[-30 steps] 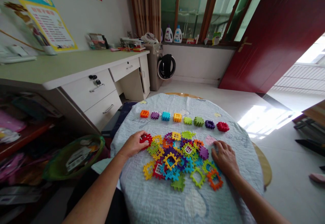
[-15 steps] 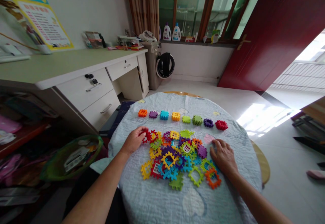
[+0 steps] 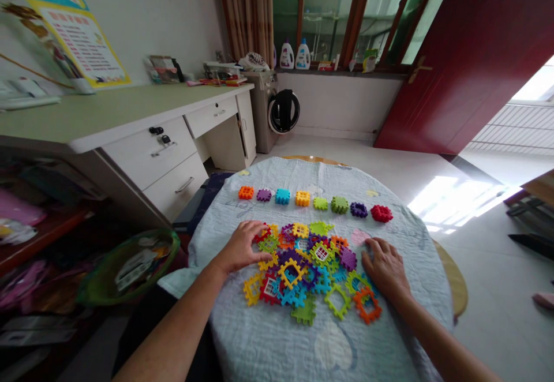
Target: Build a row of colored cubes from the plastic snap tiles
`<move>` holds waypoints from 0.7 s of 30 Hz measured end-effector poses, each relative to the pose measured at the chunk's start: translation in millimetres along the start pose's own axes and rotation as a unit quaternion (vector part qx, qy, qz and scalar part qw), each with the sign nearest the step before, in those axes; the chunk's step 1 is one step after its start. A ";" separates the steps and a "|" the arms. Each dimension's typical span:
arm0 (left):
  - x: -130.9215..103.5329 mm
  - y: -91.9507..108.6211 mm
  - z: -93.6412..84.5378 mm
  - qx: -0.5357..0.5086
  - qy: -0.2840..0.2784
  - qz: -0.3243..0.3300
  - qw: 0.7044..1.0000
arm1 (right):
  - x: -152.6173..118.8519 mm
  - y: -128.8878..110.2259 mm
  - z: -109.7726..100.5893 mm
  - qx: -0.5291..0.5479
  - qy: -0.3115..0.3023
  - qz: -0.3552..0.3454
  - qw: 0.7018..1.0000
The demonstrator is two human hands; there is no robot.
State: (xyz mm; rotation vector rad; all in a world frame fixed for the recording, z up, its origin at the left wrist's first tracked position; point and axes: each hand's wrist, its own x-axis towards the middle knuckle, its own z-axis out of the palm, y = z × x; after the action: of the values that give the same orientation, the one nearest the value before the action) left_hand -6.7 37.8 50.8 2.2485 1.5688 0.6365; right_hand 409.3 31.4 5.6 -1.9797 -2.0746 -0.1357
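A loose pile of colourful interlocking plastic building pieces (image 3: pixel 291 273), some with window grids, lies in the middle of the cloth-covered round table (image 3: pixel 277 353). My left hand (image 3: pixel 240 247) is at the pile's left edge, thumb and fingers apart. Its fingertips reach over a red piece (image 3: pixel 262 235), partly hidden by them, and the thumb is by a yellow piece (image 3: pixel 269 262). To the right of the pile, my right hand (image 3: pixel 386 265) rests flat on the cloth with fingers stretched out. Near its wrist is an orange square frame (image 3: pixel 367 305).
Behind the pile runs a row of small stacks of pieces, from an orange stack (image 3: pixel 246 192) to a red stack (image 3: pixel 381 213). A desk (image 3: pixel 130 108) and a green basket (image 3: pixel 125 289) stand at left. A washing machine (image 3: pixel 265 105) is beyond the table.
My left hand has moved right onto the pile's edge, and its fingers have spread. The red pieces there are now more covered. My right hand keeps its place on the cloth.
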 end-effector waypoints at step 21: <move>1.2 10.1 0.3 -0.114 0.017 -0.019 0.993 | -0.1 3.9 4.7 -0.009 -0.002 0.000 1.000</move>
State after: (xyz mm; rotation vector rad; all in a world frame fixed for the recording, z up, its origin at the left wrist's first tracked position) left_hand 1.8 35.4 55.9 2.0460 1.4684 0.8031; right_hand 412.5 32.8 0.5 -1.9921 -2.0841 -0.1516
